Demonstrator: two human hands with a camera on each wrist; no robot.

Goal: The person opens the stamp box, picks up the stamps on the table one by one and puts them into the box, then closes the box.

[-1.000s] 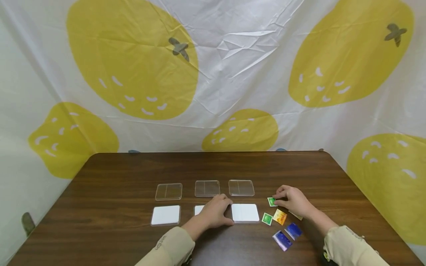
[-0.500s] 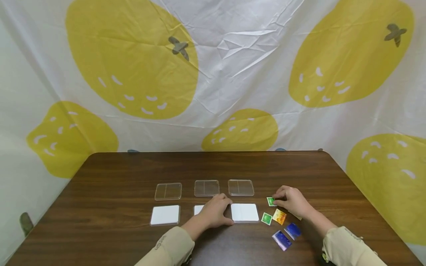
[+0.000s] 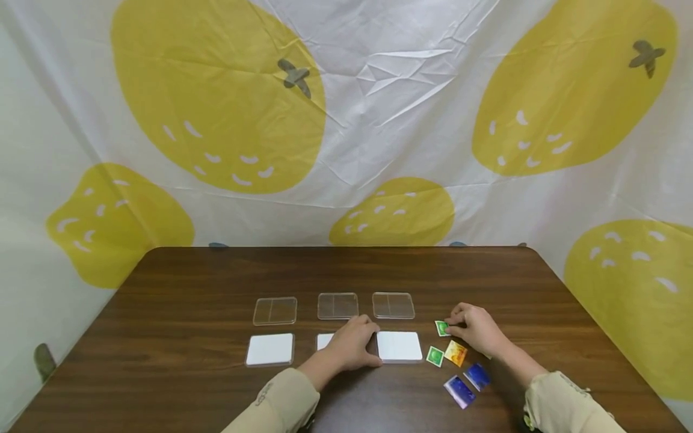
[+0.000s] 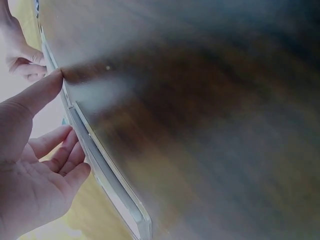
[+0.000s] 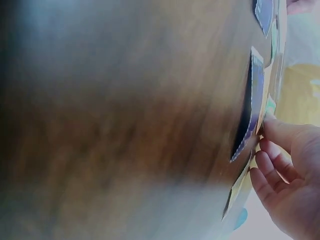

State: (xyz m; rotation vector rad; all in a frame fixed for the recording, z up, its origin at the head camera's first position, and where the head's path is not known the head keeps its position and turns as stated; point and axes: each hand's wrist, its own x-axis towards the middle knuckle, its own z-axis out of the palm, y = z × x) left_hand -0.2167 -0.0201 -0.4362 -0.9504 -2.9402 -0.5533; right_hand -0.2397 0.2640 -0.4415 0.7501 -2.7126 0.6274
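Note:
My left hand spans the left end of a shallow clear plastic case with a white top, thumb at its near corner and index finger at its far corner. This hand partly covers a second white-topped case. My right hand pinches the right edge of a small green stamp, which lies on the table or just above it. Near that hand lie another green stamp, an orange stamp and two blue-purple stamps. Beneath the right hand a pale stamp is mostly hidden.
A third white-topped case lies at left. Behind the cases stand three clear lids in a row. The brown wooden table ends at a lemon-print cloth hanging behind it.

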